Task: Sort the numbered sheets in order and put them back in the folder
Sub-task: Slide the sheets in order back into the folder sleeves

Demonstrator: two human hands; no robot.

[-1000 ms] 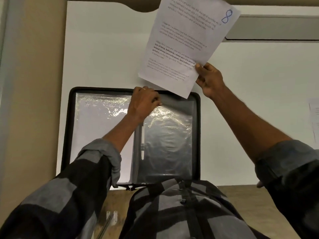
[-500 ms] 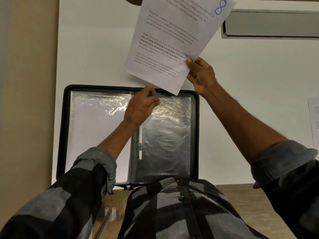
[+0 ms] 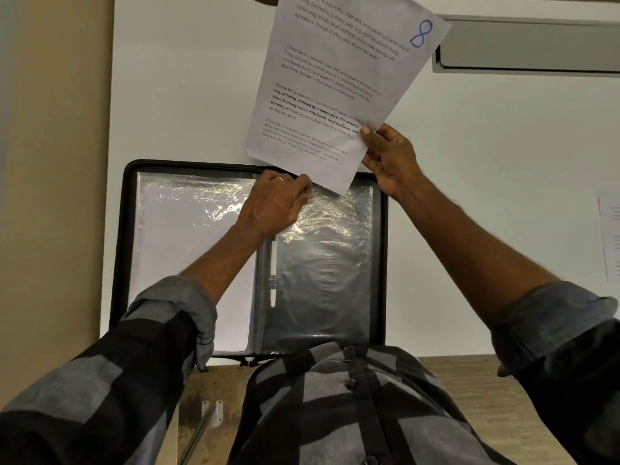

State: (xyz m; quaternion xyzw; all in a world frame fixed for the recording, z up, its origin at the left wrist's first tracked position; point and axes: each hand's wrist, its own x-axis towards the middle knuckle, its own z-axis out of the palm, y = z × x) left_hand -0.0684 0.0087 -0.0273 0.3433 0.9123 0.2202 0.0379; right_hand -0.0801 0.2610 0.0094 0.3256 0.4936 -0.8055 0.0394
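A black folder (image 3: 118, 250) lies open on the white table, with clear plastic sleeves on both sides. The left sleeve (image 3: 188, 250) holds white paper; the right sleeve (image 3: 322, 273) looks dark inside. My left hand (image 3: 273, 206) pinches the top edge of the right sleeve near the spine. My right hand (image 3: 389, 159) grips a printed sheet (image 3: 335, 82) by its lower right edge, tilted above the folder's far edge. A blue 8 is written in the sheet's top corner. The sheet's lowest corner hangs just over the right sleeve's top.
The white table (image 3: 486, 209) reaches right, where another printed sheet (image 3: 609, 236) lies at the frame edge. A grey tray-like fixture (image 3: 526, 45) sits at the far right. A beige wall (image 3: 53, 196) borders the left. My checked shirt covers the folder's near edge.
My right hand has brought sheet 8 down and left, closer to the folder's top edge. My left hand has stayed at the right sleeve's top.
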